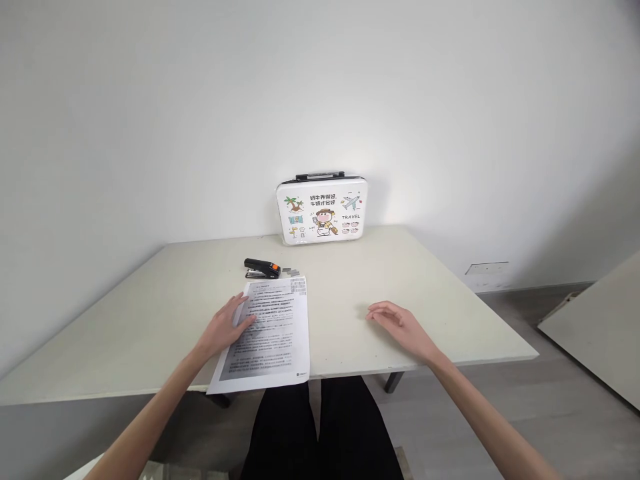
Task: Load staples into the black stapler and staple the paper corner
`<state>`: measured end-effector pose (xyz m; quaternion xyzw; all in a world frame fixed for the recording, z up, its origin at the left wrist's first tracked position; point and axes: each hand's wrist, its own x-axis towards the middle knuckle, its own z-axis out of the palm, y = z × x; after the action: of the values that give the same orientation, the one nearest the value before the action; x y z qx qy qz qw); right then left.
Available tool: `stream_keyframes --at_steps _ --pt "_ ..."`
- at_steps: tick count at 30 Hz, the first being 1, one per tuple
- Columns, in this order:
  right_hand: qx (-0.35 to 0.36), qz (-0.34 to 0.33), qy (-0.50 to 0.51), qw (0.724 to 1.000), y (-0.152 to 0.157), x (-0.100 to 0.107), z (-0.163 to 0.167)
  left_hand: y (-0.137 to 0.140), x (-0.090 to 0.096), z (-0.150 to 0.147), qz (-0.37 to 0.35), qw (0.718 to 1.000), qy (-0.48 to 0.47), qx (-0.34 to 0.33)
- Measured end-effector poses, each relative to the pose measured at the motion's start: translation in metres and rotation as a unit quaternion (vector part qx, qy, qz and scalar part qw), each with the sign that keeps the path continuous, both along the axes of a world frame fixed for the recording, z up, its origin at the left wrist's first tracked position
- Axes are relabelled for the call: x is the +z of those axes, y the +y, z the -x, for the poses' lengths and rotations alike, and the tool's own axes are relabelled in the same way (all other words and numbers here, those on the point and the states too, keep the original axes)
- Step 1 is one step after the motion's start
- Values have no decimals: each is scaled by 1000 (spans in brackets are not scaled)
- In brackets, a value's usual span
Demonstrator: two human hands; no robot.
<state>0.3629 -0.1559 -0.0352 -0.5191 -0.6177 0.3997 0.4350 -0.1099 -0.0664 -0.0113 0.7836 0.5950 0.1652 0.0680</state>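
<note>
Printed paper (275, 340) lies on the left half of the table, its bottom edge sticking out past the table's front edge. My left hand (227, 327) rests on the paper's left side with fingers stretched out. Just beyond the paper's top edge is a black stapler (262, 268) with an orange patch. Beside it are several small grey staple strips (291, 271). Over to the right, my right hand (397, 323) is at the tabletop with fingers loosely curved and nothing in them. It is apart from the paper.
A white table (350, 287) stands against a pale wall. At its back edge a white cartoon-printed case (323, 210) with a black handle leans upright. A wall plate (487, 268) is low on the right, and a white panel (600, 327) stands at the far right.
</note>
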Motion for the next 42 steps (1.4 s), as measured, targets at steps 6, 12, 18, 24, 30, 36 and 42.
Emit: stream_keyframes --at_steps 6,12,18,24,30,36,42 --pt "3 0 -2 1000 0 0 1 25 13 -15 -95 995 -24 -19" --pt "14 -2 0 1000 1 2 2 105 44 -42 -94 985 135 -60" --pt "25 0 -2 1000 2 2 2 158 63 -54 -9 982 185 -41" --pt "28 -9 3 1000 3 -1 0 125 80 -60 -37 983 176 -25" --pt "4 -5 31 1000 3 -2 -2 49 100 -106 -61 984 114 -123" --pt "-112 -30 77 990 7 -8 -13 -8 90 -194 -8 962 83 -259" --pt "-119 -16 57 991 7 -6 -19 -19 51 -253 1 946 90 -312"
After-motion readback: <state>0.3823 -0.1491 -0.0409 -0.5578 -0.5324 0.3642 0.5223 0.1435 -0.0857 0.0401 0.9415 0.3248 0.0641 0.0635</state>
